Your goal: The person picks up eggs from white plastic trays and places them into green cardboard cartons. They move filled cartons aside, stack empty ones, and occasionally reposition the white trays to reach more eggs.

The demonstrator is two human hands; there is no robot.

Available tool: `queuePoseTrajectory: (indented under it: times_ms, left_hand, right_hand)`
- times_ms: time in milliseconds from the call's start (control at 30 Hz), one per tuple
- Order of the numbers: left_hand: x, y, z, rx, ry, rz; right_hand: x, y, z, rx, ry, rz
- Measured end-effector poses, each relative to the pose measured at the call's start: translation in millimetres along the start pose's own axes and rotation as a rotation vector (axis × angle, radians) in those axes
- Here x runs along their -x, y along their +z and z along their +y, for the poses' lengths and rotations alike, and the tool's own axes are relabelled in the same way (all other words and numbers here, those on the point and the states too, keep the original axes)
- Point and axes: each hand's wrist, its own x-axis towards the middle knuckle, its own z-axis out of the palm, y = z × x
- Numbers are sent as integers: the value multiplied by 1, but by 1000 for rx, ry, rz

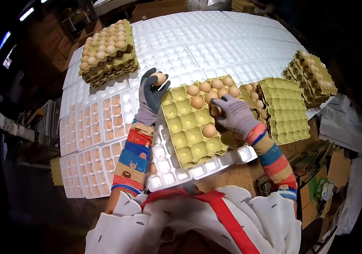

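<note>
My left hand [148, 95], in a grey glove with dark fingers, is closed around a brown egg [159, 78] beside the far left corner of a yellow-green egg tray [181, 123]. Over the tray's right side, my right hand [235, 113] grips a darker brown egg [216, 111] in its fingertips. Several eggs fill the far right cells of this tray, and a single egg [209, 131] sits nearer to me. Bare cells show along its left and front. My right hand hides part of its right edge.
White plastic egg trays [215, 44] cover the table; those at the left hold eggs. A stack of filled egg trays [111, 46] stands far left, another stack [312, 76] far right. A yellow-green tray [285, 110] without eggs lies right. Flattened cardboard [321, 169] is piled below right.
</note>
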Motion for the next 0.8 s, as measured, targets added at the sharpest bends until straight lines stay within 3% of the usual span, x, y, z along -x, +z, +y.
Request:
queuePoseTrajectory:
  times_ms: [33,67,133,167,200,267,300,333,400,433,467,533,600,633,667,733,767,800]
  left_hand:
    - [-4,-10,-1,106,-72,-4]
    - [-8,-17,-5,169,-197,-22]
    - [16,43,1,-943,-328,-17]
    - [35,68,-5,-1354,-137,-211]
    - [51,83,-14,-1747,77,-410]
    - [57,74,-41,-2025,170,-524]
    - [57,69,-50,-2134,211,-572]
    - [50,62,-51,-1947,212,-503]
    - [38,39,-46,-1569,216,-371]
    - [45,50,-26,-817,-286,-189]
    - [56,54,-8,-408,-424,-138]
    - [76,65,7,-433,-403,-211]
    - [77,61,-3,-847,-465,-449]
    - [86,71,-9,-1502,-40,-679]
    - [110,104,-4,-1868,-79,-640]
    - [127,116,-25,-2266,22,-816]
    - [129,115,-32,-2288,43,-832]
    - [127,115,-37,-2314,72,-852]
  right_hand:
    - [-3,25,5,144,-106,-5]
    - [-2,24,10,58,-94,-27]
    - [-3,10,28,-101,-71,-68]
    - [6,-6,32,-519,125,-91]
    - [12,3,54,-1022,136,-21]
    - [18,-41,28,-1644,208,-81]
    - [11,-31,43,-1453,160,-83]
    - [-3,-21,54,-1221,136,-121]
    - [-20,-12,41,-271,70,7]
    - [-29,-15,23,27,94,-9]
    - [-41,-13,14,191,103,-98]
    - [-57,13,21,337,-36,-82]
    - [-53,4,27,59,60,-60]
    - [-51,-3,33,-75,108,-49]
    - [-50,13,54,-313,161,64]
    - [-32,-19,30,-1638,738,-84]
    - [-37,-9,43,-1881,696,-170]
    - [-40,-11,40,-2028,609,-75]
